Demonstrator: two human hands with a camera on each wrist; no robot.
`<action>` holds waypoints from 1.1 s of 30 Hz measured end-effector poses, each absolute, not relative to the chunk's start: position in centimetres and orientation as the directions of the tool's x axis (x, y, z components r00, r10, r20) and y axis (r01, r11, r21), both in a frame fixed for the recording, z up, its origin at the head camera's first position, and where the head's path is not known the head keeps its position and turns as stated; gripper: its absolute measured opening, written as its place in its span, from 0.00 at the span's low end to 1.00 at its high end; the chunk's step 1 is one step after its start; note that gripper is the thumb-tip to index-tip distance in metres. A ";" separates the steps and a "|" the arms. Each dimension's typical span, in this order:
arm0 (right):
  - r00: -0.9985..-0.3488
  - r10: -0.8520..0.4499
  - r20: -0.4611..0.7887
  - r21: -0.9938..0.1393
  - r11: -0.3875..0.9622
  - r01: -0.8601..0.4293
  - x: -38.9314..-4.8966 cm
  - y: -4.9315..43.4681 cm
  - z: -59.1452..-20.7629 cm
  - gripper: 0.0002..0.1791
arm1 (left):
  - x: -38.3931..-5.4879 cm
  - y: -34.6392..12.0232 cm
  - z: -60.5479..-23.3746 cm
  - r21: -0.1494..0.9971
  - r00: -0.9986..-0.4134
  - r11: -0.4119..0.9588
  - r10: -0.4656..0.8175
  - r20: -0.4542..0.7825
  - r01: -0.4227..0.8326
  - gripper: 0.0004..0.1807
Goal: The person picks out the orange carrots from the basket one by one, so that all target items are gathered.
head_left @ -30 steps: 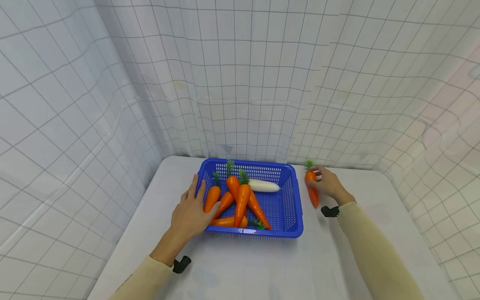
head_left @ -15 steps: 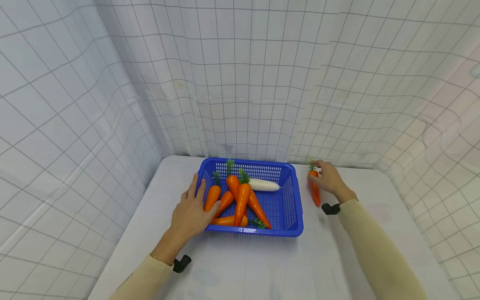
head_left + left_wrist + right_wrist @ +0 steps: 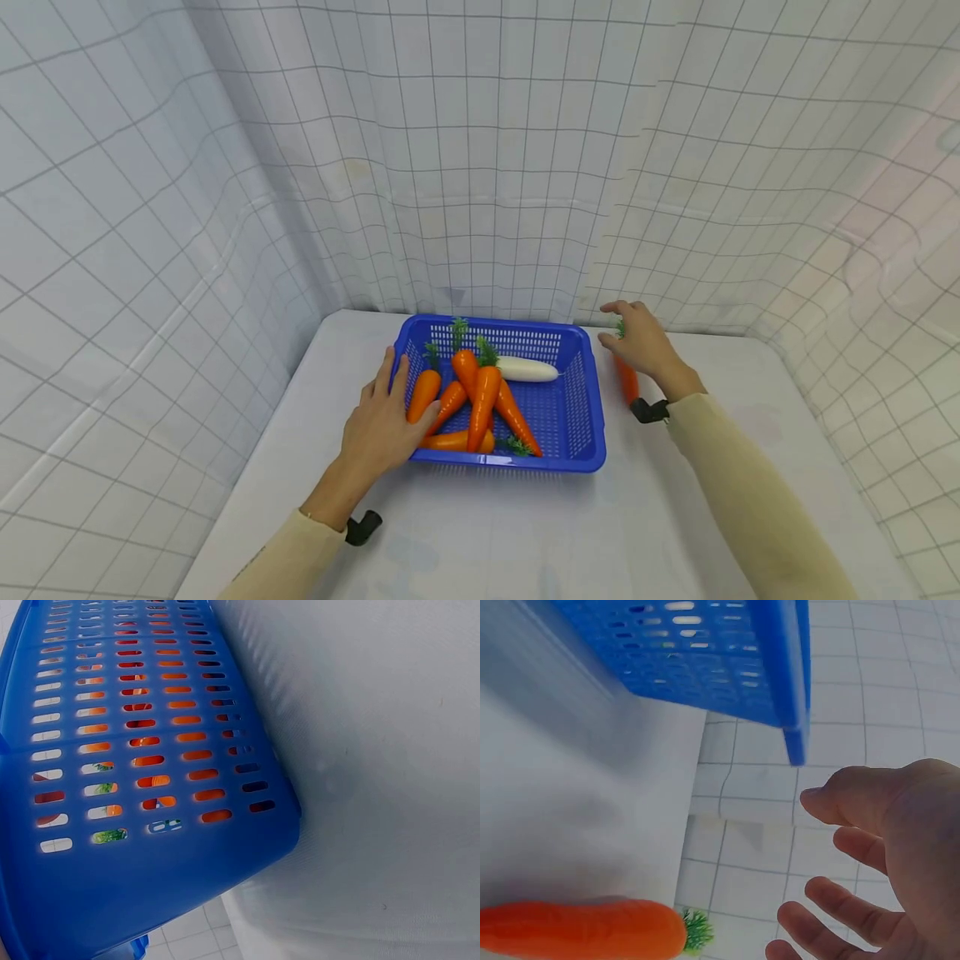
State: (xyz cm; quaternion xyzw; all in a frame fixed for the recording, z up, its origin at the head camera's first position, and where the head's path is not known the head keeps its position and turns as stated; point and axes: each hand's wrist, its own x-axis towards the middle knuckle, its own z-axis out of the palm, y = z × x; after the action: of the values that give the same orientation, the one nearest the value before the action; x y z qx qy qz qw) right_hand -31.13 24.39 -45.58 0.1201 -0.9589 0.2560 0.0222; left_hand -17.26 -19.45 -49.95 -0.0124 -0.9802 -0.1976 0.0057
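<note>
A blue basket (image 3: 547, 463) holds several orange carrots (image 3: 486, 400) with green tops and a white radish (image 3: 528, 370). My left hand (image 3: 382, 429) lies over the basket's left side with spread fingers; in the left wrist view only the basket's perforated wall (image 3: 120, 877) shows. On the table to the right of the basket lies a single carrot (image 3: 592, 930). Above it hovers my right hand (image 3: 641, 342), partly covering it in the head view. Its thumb and fingers are apart with nothing between them, as the right wrist view shows (image 3: 870, 862).
The white table (image 3: 480, 533) bears the basket and the loose carrot. Gridded white sheets (image 3: 495, 167) stand behind the table and on both sides. The basket's right rim (image 3: 787, 682) is close to my right hand.
My right hand has come away from the loose carrot, rising and moving left over its top. That carrot has shifted slightly to the right. The left hand and basket stay put.
</note>
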 end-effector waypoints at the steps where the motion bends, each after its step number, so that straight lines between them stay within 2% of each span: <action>1: -0.970 -0.219 0.104 -0.481 0.843 -0.242 -31.1 24.0 -45.3 0.32 | -17.2 -19.5 -50.0 0.388 -1.000 0.921 0.022 0.017 0.027 0.58; 12: -0.957 -0.271 0.100 -0.461 0.840 -0.286 -29.6 19.8 -43.1 0.33 | -17.2 -19.5 -49.9 0.398 -1.000 0.917 0.019 0.011 0.022 0.59; 20: -0.927 -0.362 0.094 -0.453 0.814 -0.363 -28.6 17.3 -42.9 0.33 | -17.2 -19.5 -49.9 0.402 -1.000 0.915 0.018 0.011 0.021 0.59; 28: -0.887 -0.459 0.048 -0.519 0.747 -0.415 -27.8 15.1 -43.1 0.36 | -17.1 -19.5 -50.0 0.402 -1.000 0.915 0.023 0.016 0.027 0.59; 33: -0.871 -0.489 -0.035 -0.576 0.722 -0.383 -27.3 13.6 -43.1 0.41 | -17.1 -19.5 -49.8 0.404 -1.000 0.914 0.021 0.023 0.029 0.59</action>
State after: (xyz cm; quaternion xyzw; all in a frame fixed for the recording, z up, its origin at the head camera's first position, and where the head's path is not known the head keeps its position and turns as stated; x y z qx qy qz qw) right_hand -27.26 13.62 -43.12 0.2361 -0.9234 0.2883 -0.0926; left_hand -17.06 -19.50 -49.82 -0.0127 -0.9783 -0.2066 0.0092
